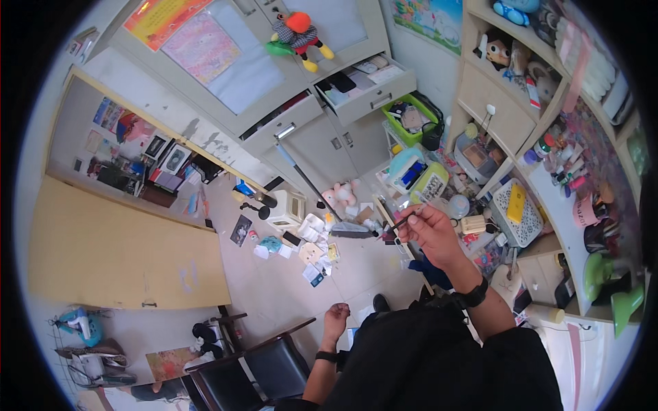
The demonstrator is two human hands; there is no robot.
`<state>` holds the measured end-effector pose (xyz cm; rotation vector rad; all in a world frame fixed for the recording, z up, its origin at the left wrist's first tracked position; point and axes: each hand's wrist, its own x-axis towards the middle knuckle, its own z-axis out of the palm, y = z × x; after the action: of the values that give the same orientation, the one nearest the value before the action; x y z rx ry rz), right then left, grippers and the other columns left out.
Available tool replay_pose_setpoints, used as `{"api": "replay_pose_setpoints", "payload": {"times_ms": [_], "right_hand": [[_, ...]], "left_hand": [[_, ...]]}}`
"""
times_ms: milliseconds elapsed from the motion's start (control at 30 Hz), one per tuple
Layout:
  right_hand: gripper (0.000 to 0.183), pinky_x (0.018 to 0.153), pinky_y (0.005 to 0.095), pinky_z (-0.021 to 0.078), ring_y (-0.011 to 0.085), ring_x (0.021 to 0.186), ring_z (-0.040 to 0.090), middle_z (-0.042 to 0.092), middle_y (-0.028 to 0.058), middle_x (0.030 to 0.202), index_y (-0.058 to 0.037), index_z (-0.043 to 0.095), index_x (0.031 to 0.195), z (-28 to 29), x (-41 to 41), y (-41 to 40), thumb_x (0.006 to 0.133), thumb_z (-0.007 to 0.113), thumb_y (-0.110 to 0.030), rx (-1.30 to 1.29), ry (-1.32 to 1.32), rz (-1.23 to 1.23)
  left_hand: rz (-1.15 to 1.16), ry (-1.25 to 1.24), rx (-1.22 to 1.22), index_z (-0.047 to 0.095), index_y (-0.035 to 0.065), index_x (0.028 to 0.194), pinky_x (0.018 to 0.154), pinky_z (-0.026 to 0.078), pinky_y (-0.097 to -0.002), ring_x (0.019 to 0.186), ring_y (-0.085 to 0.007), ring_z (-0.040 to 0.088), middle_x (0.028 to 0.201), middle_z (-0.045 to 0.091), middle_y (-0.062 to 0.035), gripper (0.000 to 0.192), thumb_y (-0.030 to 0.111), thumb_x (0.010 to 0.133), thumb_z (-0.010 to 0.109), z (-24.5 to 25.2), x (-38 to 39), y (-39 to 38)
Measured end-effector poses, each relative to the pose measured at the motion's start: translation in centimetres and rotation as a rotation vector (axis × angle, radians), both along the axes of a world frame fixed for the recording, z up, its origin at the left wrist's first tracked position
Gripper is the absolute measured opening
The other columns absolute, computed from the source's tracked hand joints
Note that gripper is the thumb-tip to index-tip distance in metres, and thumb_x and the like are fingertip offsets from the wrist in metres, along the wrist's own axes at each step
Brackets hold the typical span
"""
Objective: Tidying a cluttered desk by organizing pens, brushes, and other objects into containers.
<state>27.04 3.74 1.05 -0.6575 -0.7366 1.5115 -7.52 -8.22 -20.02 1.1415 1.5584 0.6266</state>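
My right hand [431, 234] is raised at the edge of the cluttered desk. A slim dark pen-like stick [403, 222] is pinched between its thumb and fingers, one end pointing down to the left. Lower down, beside my body, hangs my left hand [336, 319] with curled fingers and nothing visible in it. Below the right hand, dark blue cloth [431, 272] lies by the desk's edge. A broom [353, 229] with a long handle leans against the grey cabinet, its head on the floor left of my right hand.
Litter [314, 253] is heaped on the tiled floor near a white bin-like box [286, 209]. Two drawers of the cabinet [367, 103] stick out. A green basket [411, 126] sits beside them. Black chairs [277, 367] stand at lower left. Shelves [506, 97] rise on the right.
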Motion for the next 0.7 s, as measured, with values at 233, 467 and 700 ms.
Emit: {"api": "replay_pose_setpoints", "payload": {"times_ms": [233, 467, 700], "right_hand": [[0.019, 0.077, 0.0274, 0.0541, 0.0126, 0.081, 0.064, 0.065, 0.0071, 0.089, 0.0011, 0.06, 0.11, 1.5, -2.0, -0.4, 0.097, 0.054, -0.011, 0.107, -0.159, 0.049], [0.019, 0.077, 0.0275, 0.0543, 0.0129, 0.083, 0.064, 0.065, 0.007, 0.09, 0.0015, 0.059, 0.112, 2.0, -2.8, -1.1, 0.098, 0.053, -0.01, 0.143, -0.179, 0.044], [0.023, 0.077, 0.0313, 0.0544, 0.0159, 0.087, 0.065, 0.066, 0.0102, 0.092, 0.0029, 0.057, 0.113, -0.3, -6.7, -0.3, 0.094, 0.057, -0.009, -0.087, -0.076, 0.012]], "left_hand": [[0.037, -0.047, 0.065, 0.063, -0.0024, 0.096, 0.072, 0.05, -0.027, 0.074, -0.0136, 0.062, 0.08, 0.066, -0.0057, 0.015, 0.012, 0.093, 0.059, 1.6, 0.6, 2.2], [-0.052, 0.049, -0.004, 0.063, -0.0023, 0.098, 0.073, 0.051, -0.0274, 0.077, -0.0138, 0.063, 0.082, 0.067, -0.0064, 0.017, 0.013, 0.092, 0.061, 0.9, -0.6, 0.9], [-0.082, -0.01, 0.005, 0.064, -0.0024, 0.097, 0.072, 0.051, -0.0275, 0.076, -0.0141, 0.063, 0.082, 0.067, -0.0072, 0.015, 0.011, 0.091, 0.059, -0.8, -1.9, -0.2]]}}
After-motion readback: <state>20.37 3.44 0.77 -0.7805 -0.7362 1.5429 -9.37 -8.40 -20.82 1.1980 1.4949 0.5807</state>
